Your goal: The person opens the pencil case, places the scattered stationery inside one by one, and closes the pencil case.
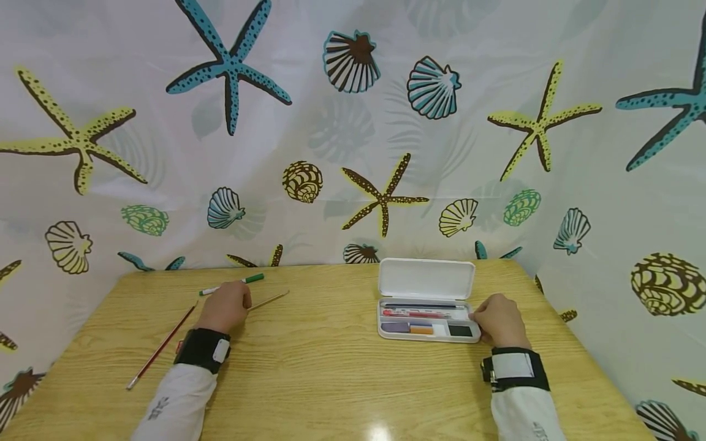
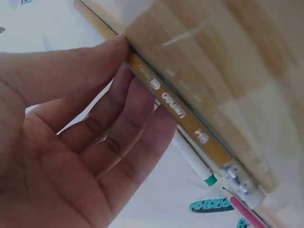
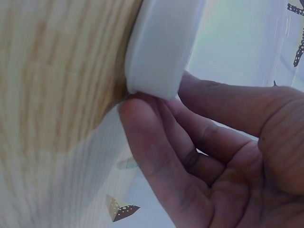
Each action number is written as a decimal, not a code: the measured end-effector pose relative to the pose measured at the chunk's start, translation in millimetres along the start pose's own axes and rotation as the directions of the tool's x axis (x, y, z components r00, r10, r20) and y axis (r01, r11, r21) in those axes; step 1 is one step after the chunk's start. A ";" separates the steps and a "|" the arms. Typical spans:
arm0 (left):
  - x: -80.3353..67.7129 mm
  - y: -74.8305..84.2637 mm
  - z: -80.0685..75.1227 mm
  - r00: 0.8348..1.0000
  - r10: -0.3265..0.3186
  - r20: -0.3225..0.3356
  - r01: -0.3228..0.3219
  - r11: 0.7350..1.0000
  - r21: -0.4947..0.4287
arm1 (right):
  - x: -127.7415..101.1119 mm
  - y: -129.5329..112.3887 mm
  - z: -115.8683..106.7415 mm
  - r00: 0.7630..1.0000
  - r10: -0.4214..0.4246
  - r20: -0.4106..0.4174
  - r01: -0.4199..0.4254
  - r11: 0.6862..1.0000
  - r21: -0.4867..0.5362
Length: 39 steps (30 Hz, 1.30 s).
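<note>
Resting on the wooden worktop (image 1: pixel 309 367), the left hand (image 1: pixel 225 308) has its fingers (image 2: pixel 118 128) loosely curled against a yellow HB pencil (image 1: pixel 268 300), the thumb tip pressed to the pencil's side in the left wrist view; whether the pencil is truly pinched cannot be told. Just beyond it lies a green-capped marker (image 1: pixel 234 283), and a red-handled paintbrush (image 1: pixel 161 348) lies to the left of the wrist. The right hand (image 1: pixel 498 321) touches the right end of an open white pencil case (image 1: pixel 426 300), its fingers together and bent under the case's rounded corner. Its lid stands upright; the tray holds pens and coloured blocks. A curtain (image 1: pixel 353 135) printed with starfish and shells hangs behind and beside the worktop.
</note>
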<state>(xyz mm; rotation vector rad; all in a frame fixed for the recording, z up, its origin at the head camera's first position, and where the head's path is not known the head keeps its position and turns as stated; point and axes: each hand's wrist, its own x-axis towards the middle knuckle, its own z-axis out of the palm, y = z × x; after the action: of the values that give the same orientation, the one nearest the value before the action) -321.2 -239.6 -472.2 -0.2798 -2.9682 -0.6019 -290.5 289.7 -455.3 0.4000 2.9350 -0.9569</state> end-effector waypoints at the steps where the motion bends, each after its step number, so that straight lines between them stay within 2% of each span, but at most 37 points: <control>1: -0.1 0.2 -0.8 1.000 0.003 0.002 -0.003 1.000 0.001 | 0.0 0.0 0.0 1.000 0.001 0.000 -0.001 1.000 0.001; 6: -2.1 3.6 -5.5 1.000 0.013 0.000 -0.013 1.000 0.003 | -0.4 0.3 -0.4 1.000 0.000 0.003 0.000 1.000 -0.003; 17: -4.1 10.1 -15.6 0.997 0.051 -0.063 -0.053 0.998 -0.018 | -1.4 1.5 -1.0 1.000 -0.015 -0.011 0.015 1.000 -0.010; 27: -3.9 12.7 -16.9 0.996 0.055 -0.068 -0.058 0.997 -0.046 | -2.4 -1.1 -1.4 1.000 -0.022 -0.007 0.022 1.000 -0.005; 31: -3.4 21.6 -18.3 0.993 0.100 -0.063 -0.105 0.992 -0.071 | -1.8 -0.1 -1.2 1.000 -0.013 -0.002 0.013 1.000 -0.004; 35: -4.8 37.5 -21.4 0.985 0.155 -0.079 -0.162 0.982 -0.094 | -1.7 -0.4 -1.0 1.000 -0.001 0.005 0.001 1.000 -0.004; 39: -5.3 60.2 -22.3 0.967 0.229 -0.113 -0.238 0.968 -0.074 | -3.0 -2.6 -2.3 1.000 0.000 0.003 0.000 1.000 -0.009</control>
<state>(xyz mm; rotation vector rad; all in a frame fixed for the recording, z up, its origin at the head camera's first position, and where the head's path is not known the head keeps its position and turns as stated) -302.6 -194.8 -429.8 -0.5780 -2.7586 -0.6932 -288.1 288.3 -451.7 0.3976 2.9353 -0.9424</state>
